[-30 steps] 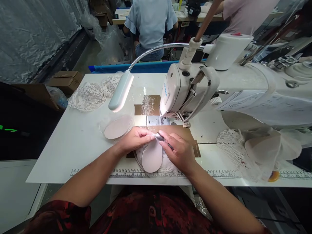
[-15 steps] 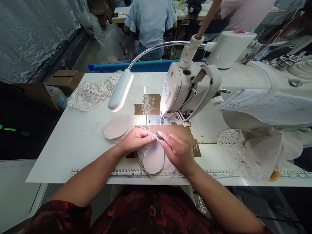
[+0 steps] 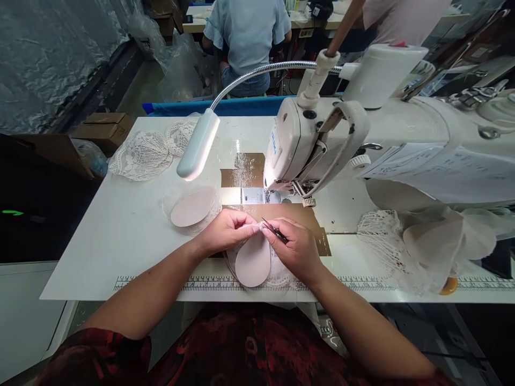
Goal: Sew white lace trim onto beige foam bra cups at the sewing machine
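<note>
Left hand [image 3: 225, 231] pinches the pad [image 3: 253, 262] edge; right hand [image 3: 295, 246] grips tweezers [image 3: 273, 229]

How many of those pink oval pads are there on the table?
3 show clearly: the held pad between left hand and right hand with a thin tool, the left pad near the lamp, the right pad in the lace pile. That pile may hide more.

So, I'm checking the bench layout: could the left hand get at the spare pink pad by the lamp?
Probably yes: the pad lies close beside the left hand with nothing between, though that hand is pinching the lace piece.
</note>
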Motion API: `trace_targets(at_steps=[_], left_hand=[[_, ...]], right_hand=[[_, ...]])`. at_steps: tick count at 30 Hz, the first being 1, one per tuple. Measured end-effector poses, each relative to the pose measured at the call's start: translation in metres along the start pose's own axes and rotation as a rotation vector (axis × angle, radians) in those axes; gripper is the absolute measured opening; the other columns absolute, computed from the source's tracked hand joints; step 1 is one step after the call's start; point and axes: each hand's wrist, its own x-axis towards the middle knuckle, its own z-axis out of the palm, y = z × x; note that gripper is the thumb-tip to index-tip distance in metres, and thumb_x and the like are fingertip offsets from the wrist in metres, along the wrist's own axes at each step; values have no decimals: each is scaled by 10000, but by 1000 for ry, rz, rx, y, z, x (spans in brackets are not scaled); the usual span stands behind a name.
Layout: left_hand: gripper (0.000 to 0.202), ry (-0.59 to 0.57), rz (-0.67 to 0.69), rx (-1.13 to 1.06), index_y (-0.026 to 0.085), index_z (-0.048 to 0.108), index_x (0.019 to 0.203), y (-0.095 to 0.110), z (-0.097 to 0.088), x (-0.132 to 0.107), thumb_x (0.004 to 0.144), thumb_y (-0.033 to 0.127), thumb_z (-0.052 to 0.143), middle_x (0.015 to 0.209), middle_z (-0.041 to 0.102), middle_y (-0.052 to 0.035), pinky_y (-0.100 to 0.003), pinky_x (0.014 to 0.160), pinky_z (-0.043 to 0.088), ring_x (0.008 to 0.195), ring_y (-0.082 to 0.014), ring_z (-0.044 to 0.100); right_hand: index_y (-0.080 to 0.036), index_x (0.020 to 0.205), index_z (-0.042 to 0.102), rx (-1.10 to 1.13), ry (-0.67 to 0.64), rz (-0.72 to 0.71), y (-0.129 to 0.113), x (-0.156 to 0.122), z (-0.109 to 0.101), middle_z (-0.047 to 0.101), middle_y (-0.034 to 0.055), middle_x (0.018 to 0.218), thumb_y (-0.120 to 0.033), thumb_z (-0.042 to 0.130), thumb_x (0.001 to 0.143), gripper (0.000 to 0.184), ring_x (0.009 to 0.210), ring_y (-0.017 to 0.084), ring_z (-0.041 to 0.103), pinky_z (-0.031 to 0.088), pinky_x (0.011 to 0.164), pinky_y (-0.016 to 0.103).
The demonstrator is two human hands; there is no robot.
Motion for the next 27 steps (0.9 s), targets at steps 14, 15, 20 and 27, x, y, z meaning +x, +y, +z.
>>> trace_targets(at_steps=[14, 15, 20, 27], left_hand=[[302, -44, 29, 71, 115, 587, 719, 1, 3, 1, 826, 397, 603, 572, 436, 35, -175, 435, 256, 499, -58, 341], [300, -44, 26, 71, 112, 599, 736, 1, 3, 1, 825, 398, 604, 588, 454, 27, -178, 443, 272, 511, -63, 359], [316, -39, 31, 71, 110, 605, 734, 0, 3, 1, 826, 412, 607, 613, 488, 12, -185, 462, 309, 534, -72, 400], [274, -21, 17, 93, 112, 619, 772, -3, -1, -1, 835, 378, 602, 594, 450, 32, -159, 428, 265, 499, -51, 352]], right_hand=[[-206, 794, 535, -205, -33, -6, 4, 0, 6, 613, 28, 694, -282, 413, 905, 182, 615, 164, 539, 387, 558, 259], [-208, 797, 528, -203, -31, 2, 4, 0, 6, 611, 27, 692, -290, 407, 910, 185, 612, 165, 540, 386, 558, 258], [-212, 846, 513, -200, 10, -2, 7, -2, 5, 621, 35, 719, -296, 406, 908, 150, 636, 180, 562, 395, 568, 268], [-221, 844, 492, -212, 128, 39, 10, -1, -5, 618, 29, 710, -288, 399, 907, 130, 630, 176, 581, 404, 538, 260]])
